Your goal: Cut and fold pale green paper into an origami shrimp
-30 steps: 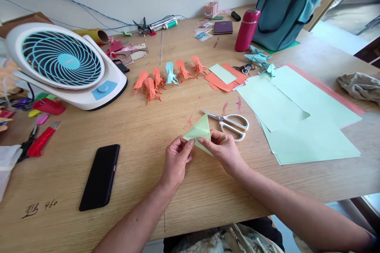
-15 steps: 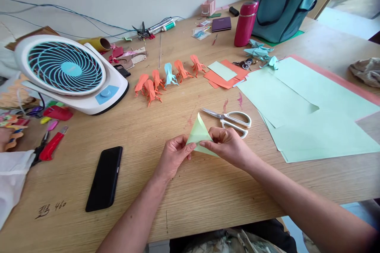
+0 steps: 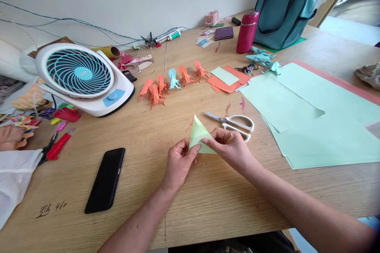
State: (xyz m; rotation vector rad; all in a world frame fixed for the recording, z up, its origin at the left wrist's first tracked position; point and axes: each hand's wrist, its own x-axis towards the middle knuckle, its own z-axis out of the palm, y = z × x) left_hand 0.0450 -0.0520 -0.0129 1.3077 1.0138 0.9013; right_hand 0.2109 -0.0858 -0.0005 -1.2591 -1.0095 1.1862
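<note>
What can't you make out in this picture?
All in the head view:
Green paper: parts hidden by the left hand and right hand.
Scissors: lower handle partly behind the right hand.
Another person's sleeve: cut off by the left edge.
Fan label: too small to read.

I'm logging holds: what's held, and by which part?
Folded green paper, pinched at its lower left by the left grip and at its right side by the right grip.
</note>
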